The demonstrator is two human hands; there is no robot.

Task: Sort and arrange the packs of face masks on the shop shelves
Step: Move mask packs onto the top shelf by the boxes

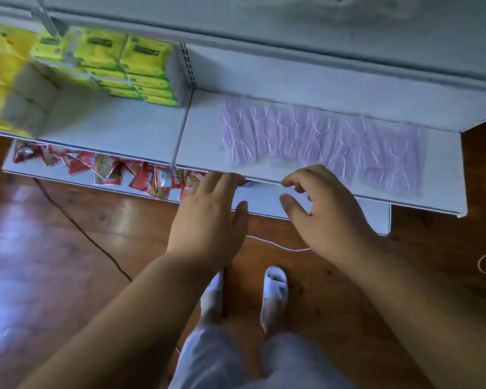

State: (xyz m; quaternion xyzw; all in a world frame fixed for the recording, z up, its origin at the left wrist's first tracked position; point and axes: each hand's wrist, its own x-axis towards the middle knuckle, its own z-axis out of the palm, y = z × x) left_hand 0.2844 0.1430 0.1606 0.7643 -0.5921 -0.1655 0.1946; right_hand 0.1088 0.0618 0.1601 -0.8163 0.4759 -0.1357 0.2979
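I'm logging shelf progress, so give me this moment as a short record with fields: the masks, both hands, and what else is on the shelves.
masks: row of pale purple mask packs lying flat and overlapping on the right part of the middle shelf
left hand: open, fingers straight, at the shelf's front edge, holding nothing
right hand: open, fingers loosely curled, just in front of the masks, holding nothing
left part of shelf: stacked yellow packs
lower shelf: red sachets in a loose heap
floor: wood, white cord lying near the person's feet
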